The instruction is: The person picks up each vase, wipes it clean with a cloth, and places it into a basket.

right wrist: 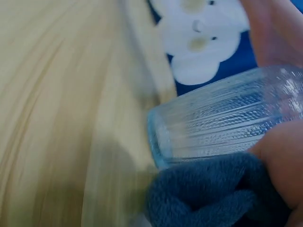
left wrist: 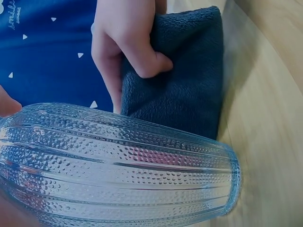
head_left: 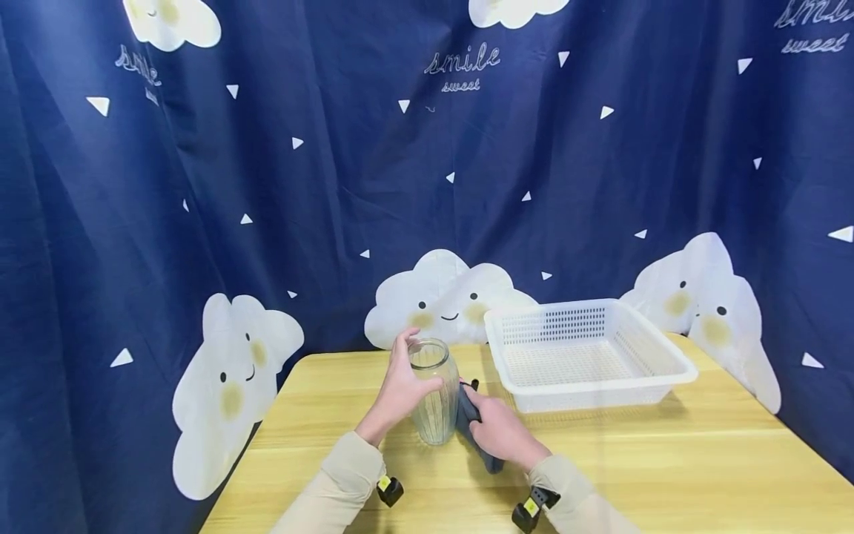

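Observation:
A clear ribbed glass vase [head_left: 437, 415] stands upright on the wooden table, its dimpled surface showing close up in the left wrist view. My left hand [head_left: 405, 382] grips it near the top, with the thumb across the front and the fingers around the far left side. In my right hand [head_left: 500, 430] is a folded dark blue-grey cloth [left wrist: 189, 71], pinched between thumb and fingers. The cloth lies right beside the vase's right side; whether it presses on the glass I cannot tell. Part of the right hand's fingers is hidden behind the cloth.
A white plastic basket [head_left: 600, 389] with perforated walls sits at the back right of the wooden table [head_left: 667, 467]. Behind the table hangs a navy curtain [head_left: 373, 170] with cloud and triangle prints.

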Demonstrator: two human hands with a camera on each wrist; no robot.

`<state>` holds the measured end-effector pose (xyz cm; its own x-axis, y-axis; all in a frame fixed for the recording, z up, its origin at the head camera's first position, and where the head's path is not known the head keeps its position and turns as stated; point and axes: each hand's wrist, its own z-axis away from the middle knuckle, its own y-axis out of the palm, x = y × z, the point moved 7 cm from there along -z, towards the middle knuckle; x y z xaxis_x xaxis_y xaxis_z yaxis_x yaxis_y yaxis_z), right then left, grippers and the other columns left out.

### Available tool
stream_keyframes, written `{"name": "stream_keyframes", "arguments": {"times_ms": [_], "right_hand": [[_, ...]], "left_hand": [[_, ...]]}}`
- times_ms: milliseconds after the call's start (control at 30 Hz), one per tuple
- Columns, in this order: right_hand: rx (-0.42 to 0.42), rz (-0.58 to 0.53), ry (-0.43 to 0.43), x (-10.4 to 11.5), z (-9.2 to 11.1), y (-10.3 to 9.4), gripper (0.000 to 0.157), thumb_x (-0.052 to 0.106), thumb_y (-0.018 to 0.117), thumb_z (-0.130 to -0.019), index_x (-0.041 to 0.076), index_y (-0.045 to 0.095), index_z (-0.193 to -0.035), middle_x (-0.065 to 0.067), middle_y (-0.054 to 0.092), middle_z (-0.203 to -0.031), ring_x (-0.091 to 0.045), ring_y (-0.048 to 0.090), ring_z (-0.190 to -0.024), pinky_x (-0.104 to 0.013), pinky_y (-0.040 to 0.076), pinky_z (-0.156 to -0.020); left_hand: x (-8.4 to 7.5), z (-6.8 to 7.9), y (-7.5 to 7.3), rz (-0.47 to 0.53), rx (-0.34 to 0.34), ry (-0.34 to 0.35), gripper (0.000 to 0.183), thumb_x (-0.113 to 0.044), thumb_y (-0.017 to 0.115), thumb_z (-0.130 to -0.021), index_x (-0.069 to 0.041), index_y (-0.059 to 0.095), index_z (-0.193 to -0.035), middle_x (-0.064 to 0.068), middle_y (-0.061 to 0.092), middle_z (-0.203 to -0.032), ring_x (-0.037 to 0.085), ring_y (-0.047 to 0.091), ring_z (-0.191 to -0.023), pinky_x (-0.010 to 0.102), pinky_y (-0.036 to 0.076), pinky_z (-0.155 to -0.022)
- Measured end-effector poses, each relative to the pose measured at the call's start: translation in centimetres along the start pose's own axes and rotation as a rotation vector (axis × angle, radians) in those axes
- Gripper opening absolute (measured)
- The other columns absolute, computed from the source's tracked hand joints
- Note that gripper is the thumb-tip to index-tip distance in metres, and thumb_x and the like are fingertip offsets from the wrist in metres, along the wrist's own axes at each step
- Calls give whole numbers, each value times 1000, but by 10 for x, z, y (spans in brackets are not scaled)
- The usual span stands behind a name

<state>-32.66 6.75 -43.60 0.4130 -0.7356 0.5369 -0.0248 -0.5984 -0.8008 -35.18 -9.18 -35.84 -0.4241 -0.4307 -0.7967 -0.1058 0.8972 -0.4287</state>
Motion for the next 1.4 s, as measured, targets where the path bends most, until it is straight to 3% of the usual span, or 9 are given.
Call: {"name": "stream_keyframes", "arguments": {"times_ms": [267,400,500,667,767,900,1100,1267,1400], "right_hand": [[-180,457,-130,17,16,-3,78,9,73,-64,2,43,-136,-28,50,-128,-39,56,-104,-45,51,-74],[-201,642,-145,16,16,3,68,9,72,-69,4,47,-132,-24,49,-130,-38,51,-114,-45,48,-82],[-124,722,-136,11,16,13,56,9,65,-79,4,48,-132,-22,46,-133,-36,46,-121,-47,43,-91],[118,605,-69,-1,19,28,62,19,64,-81,5,41,-138,-24,36,-141,-41,33,-130,-52,33,-100],[151,511,-56,-1,20,25,63,28,63,-82,6,41,-138,-25,34,-141,-44,31,-130,-55,31,-101],[116,415,-88,4,19,14,58,33,59,-85,7,46,-135,-27,39,-137,-46,35,-126,-55,31,-100],[66,333,-129,15,23,-10,55,37,56,-88,9,47,-135,-22,42,-137,-42,41,-124,-53,34,-99],[-36,238,-171,25,33,-56,47,34,58,-87,13,54,-130,-12,51,-132,-30,50,-119,-47,42,-94],[-156,206,-189,14,34,-99,36,27,61,-85,13,62,-119,-5,61,-120,-23,56,-111,-42,43,-93]], "left_hand": [[3,1,1,-21,1,19,92,-15,77,-60,-29,26,-136,6,38,-130,21,41,-122,45,35,-99],[3,1,0,-23,8,22,92,-15,76,-61,-28,26,-137,6,37,-131,23,40,-123,46,35,-99],[3,1,0,-17,5,16,92,-15,76,-61,-25,27,-138,3,37,-130,24,40,-123,46,35,-100],[4,2,1,-18,2,9,91,-14,76,-61,-23,28,-138,1,38,-129,22,41,-122,46,35,-99],[3,2,1,-24,0,8,91,-15,76,-61,-23,28,-137,1,38,-129,21,41,-122,43,36,-98],[2,3,1,-22,-7,12,91,-16,76,-61,-18,28,-138,0,39,-129,20,41,-121,44,36,-99],[3,2,0,-25,8,-5,90,-20,77,-62,-27,27,-137,-2,38,-129,18,41,-122,43,35,-100],[-1,2,-1,-21,19,0,89,-20,77,-64,-26,26,-137,1,39,-131,19,40,-123,42,34,-100],[-1,3,-1,-16,19,-5,90,-19,78,-64,-25,27,-137,1,39,-132,19,40,-123,44,32,-102]]}}
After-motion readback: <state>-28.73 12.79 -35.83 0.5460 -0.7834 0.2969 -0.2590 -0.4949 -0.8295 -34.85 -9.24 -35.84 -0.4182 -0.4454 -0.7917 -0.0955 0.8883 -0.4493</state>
